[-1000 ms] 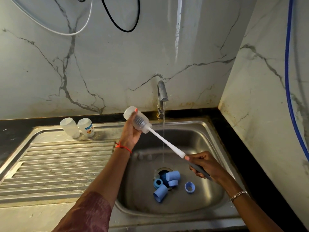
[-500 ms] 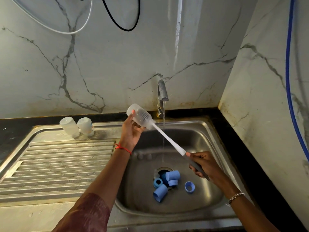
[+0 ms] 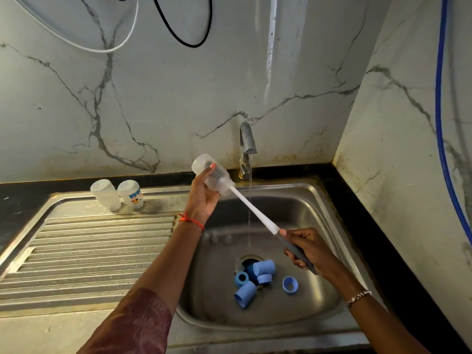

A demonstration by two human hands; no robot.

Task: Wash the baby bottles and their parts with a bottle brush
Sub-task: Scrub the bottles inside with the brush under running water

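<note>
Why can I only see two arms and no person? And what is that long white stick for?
The camera sits on the person's head and looks down, so you see what their eyes see: just their arms. All the pictures come from that one camera.

The left hand holds a clear baby bottle, tipped sideways above the sink. The right hand grips the grey handle of the white stick, which is a bottle brush. Its bristly end is inside the bottle to scrub it.

Water runs from the tap into the sink. By the drain lie blue bottle parts. On the ribbed draining board to the left stand a plain bottle and a bottle with a picture.
</note>
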